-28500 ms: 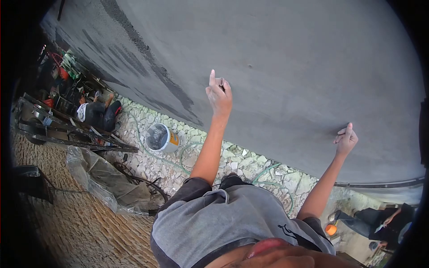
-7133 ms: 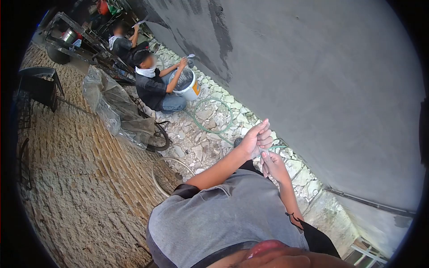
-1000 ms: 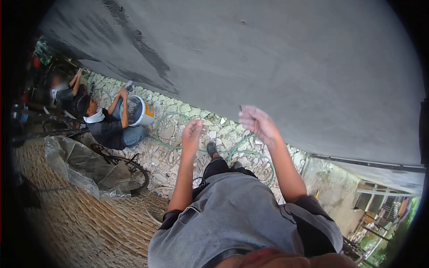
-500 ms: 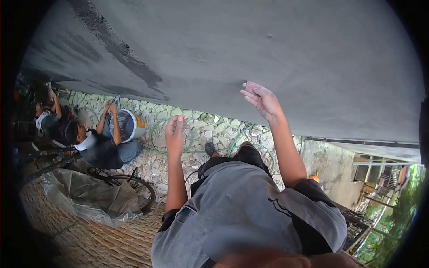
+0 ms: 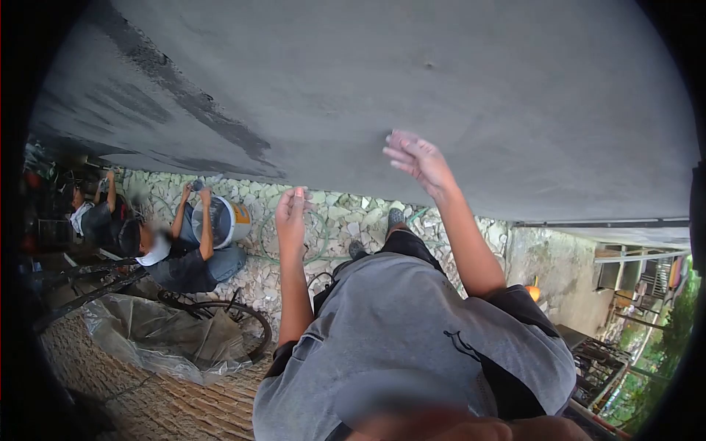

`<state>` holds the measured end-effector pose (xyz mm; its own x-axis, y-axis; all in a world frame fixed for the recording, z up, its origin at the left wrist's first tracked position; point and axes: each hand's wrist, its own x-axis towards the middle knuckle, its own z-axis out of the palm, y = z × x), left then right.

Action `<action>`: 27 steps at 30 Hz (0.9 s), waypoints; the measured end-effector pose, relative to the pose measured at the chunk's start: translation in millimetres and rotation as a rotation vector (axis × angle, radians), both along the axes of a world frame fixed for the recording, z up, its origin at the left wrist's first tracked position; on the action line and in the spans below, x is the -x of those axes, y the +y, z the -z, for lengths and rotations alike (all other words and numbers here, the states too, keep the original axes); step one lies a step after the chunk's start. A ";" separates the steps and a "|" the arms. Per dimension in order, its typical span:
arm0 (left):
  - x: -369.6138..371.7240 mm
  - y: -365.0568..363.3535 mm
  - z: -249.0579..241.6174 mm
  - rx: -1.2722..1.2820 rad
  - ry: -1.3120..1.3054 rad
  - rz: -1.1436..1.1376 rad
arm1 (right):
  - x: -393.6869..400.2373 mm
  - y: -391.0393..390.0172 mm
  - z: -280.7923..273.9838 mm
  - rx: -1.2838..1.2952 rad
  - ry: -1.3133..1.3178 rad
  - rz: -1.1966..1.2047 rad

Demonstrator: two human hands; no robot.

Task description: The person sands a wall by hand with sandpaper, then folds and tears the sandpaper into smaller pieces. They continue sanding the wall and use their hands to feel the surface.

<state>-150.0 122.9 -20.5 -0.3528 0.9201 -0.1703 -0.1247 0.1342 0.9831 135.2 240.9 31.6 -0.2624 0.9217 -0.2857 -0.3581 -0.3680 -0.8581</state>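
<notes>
My right hand is raised against the grey plastered wall. Its fingers are bent around a small flat pink pad, which lies close to the wall surface. Motion smears the fingertips a little. My left hand is held up near the foot of the wall, the thumb upright and the other fingers loosely curled. Nothing shows in it, and it appears apart from the wall. A dark wet-looking strip runs down the wall on the left.
Broken stones cover the ground along the wall, with a green hose across them. At left, a co-worker sits beside a white bucket, another person beyond. A plastic sheet and bicycle wheel lie behind.
My right hand has moved left along the wall with the pink pad. One foot has come forward on the stones. The view has shifted slightly; my left hand keeps nearly the same pose.
</notes>
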 end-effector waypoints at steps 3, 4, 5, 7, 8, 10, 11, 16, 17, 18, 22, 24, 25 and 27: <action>3.5 5.3 -3.9 -0.023 0.002 -0.046 | 4.7 8.9 22.3 0.079 0.008 -0.060; 5.0 3.9 -4.6 -0.015 -0.001 -0.059 | 5.3 4.5 6.3 0.036 0.029 -0.042; 6.5 1.7 -4.2 0.002 -0.005 -0.068 | 5.8 0.3 -3.3 0.002 0.048 -0.018; 9.2 -1.6 -3.6 0.008 -0.001 -0.052 | 6.8 0.8 -8.9 0.009 0.028 -0.022; 10.4 0.6 -4.4 -0.002 -0.002 -0.036 | 6.8 3.6 -11.4 0.000 0.003 -0.027; 13.9 0.1 -0.4 0.007 0.001 -0.048 | 5.4 6.1 19.9 0.058 0.003 -0.038; 15.8 0.1 1.1 0.027 0.005 -0.059 | 8.7 4.9 21.7 0.127 0.004 -0.048; 15.6 -0.7 0.2 0.026 0.024 -0.052 | 7.1 0.0 -42.4 -0.055 0.031 -0.024; 13.7 -0.1 -2.9 0.021 0.022 -0.038 | 8.2 2.4 -48.4 -0.122 0.036 -0.021; 12.2 -0.2 -5.2 0.015 0.026 -0.049 | 11.5 6.1 -32.6 -0.146 -0.007 -0.023; 1.9 2.3 -14.0 -0.002 -0.004 0.019 | 13.0 -7.8 123.8 0.318 -0.042 -0.086; -2.2 3.4 -13.5 0.004 -0.010 0.022 | 21.6 -21.3 142.4 0.383 -0.094 -0.118; -5.2 3.6 -10.5 -0.006 -0.009 0.046 | 35.5 -32.2 116.1 0.346 -0.082 -0.189; -13.2 -3.2 -1.7 -0.005 -0.010 0.054 | 56.5 -47.9 75.4 0.322 -0.071 -0.276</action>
<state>-136.8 119.6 -18.9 -0.3005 0.9387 -0.1690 -0.1275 0.1361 0.9825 78.7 193.0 -43.8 -0.4561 0.6804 -0.5735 -0.1522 -0.6946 -0.7031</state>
